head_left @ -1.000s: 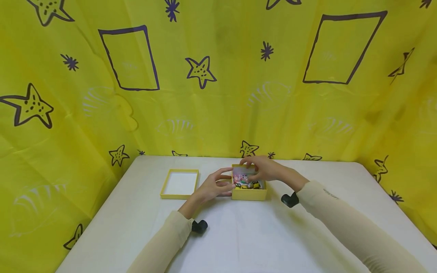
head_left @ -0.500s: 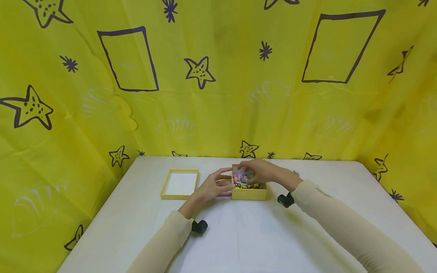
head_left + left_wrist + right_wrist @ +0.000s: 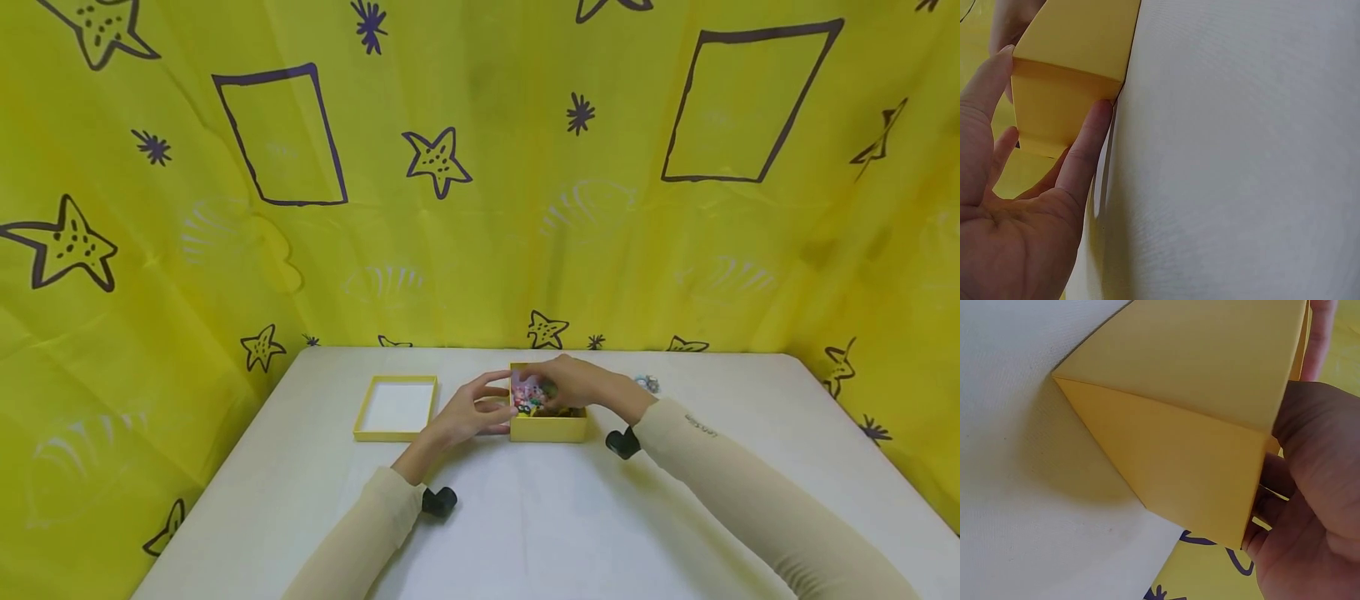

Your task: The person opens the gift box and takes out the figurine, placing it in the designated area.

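A yellow box [image 3: 548, 429] without its lid stands on the white table, with several small colourful figures [image 3: 528, 393] inside. My left hand [image 3: 462, 414] touches the box's left side with spread, mostly straight fingers. The left wrist view shows those fingertips [image 3: 1102, 111] against the yellow wall. My right hand [image 3: 576, 383] reaches over the right side into the box. Its fingertips are down among the figures, and the right wrist view leaves them hidden behind the box wall, so whether they pinch anything is not visible.
A shallow yellow-rimmed lid [image 3: 395, 408] with a white inside lies left of the box. Beyond my right wrist sits a small silvery-blue item [image 3: 647, 383] on the white table [image 3: 517, 517]. A yellow patterned curtain [image 3: 480, 250] hangs behind the table's far edge.
My right hand has moved slightly left and lower into the box. The small silvery-blue item behind the right wrist has come into sight. My left hand stays against the box.
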### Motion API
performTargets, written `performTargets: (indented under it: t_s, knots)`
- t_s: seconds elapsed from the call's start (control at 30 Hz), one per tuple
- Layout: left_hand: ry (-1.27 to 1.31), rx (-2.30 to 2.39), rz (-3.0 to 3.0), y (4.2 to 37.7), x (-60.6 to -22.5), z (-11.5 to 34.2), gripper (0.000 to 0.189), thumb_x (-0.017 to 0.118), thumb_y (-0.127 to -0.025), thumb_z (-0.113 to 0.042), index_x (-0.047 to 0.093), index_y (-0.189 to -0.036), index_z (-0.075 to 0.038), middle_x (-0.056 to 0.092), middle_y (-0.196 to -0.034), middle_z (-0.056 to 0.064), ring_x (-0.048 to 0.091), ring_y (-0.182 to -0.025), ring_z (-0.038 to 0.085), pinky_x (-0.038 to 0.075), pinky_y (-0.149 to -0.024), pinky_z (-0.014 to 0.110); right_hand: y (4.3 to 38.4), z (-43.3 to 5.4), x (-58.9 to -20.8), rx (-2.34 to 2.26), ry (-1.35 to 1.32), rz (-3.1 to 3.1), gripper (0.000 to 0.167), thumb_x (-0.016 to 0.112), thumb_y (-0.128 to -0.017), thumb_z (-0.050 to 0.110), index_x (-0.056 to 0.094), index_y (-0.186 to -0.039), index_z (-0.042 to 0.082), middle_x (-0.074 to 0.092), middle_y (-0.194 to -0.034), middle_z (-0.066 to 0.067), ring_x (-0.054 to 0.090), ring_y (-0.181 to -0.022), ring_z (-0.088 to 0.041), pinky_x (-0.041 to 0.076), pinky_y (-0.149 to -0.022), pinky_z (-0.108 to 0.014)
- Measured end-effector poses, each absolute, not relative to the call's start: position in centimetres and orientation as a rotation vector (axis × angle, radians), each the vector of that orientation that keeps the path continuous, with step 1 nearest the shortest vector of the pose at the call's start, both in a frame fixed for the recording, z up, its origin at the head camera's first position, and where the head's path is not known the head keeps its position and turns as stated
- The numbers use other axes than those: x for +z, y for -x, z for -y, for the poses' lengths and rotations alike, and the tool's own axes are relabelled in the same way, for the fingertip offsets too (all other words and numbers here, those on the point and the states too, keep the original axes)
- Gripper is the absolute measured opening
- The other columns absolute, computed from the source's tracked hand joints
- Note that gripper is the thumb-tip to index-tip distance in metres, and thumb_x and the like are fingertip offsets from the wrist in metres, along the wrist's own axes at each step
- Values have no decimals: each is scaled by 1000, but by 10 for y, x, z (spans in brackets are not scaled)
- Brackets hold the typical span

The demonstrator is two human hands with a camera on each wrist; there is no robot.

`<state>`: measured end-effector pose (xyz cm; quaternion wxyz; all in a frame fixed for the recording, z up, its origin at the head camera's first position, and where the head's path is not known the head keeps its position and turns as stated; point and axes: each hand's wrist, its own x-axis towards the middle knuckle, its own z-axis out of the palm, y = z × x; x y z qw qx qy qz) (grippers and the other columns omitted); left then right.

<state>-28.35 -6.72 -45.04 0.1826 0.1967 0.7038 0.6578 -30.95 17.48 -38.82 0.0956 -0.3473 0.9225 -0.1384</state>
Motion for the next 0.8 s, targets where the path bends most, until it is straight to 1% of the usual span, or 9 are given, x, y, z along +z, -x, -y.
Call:
performTargets:
  t_s: [0.2,0.33,0.5,0.67,0.8]
  knots:
    - [-544,1853,-1995,283,-450,67,67,73,-96,-8,43,-156,-17,48,-147,26,63,-122,32,61,-88,43,309,-174,-386,-378,1020,-2720,62,82,-89,14,58,-146,14,68,-127,-13,64,-108,-28,56,-99,-48]
    - [-550,1841,-2005,283,-450,67,68,73,-97,-8,42,-157,-15,48,-146,26,63,-121,32,61,-88,43,310,-174,-387,-365,1005,-2708,53,81,-90,11,63,-139,14,67,-129,-13,63,-112,-29,54,-101,-51]
    - [-558,1828,-2027,283,-449,66,69,74,-96,-9,42,-157,-15,51,-145,24,63,-119,30,62,-87,42,310,-173,-390,-350,993,-2738,47,81,-89,10,66,-134,13,67,-128,-12,62,-117,-31,52,-103,-53]
    - [-548,1846,-2006,284,-450,66,69,74,-96,-8,41,-157,-14,51,-144,23,64,-120,31,62,-87,42,309,-171,-395,-302,1016,-2805,42,82,-88,11,70,-128,13,71,-121,-8,63,-113,-30,53,-101,-51]
    - [-555,1843,-2009,283,-451,66,68,73,-96,-8,42,-156,-14,50,-145,24,63,-121,32,62,-87,43,308,-170,-399,-237,1044,-2868,36,84,-87,13,73,-121,12,73,-112,-6,64,-103,-27,56,-92,-48]
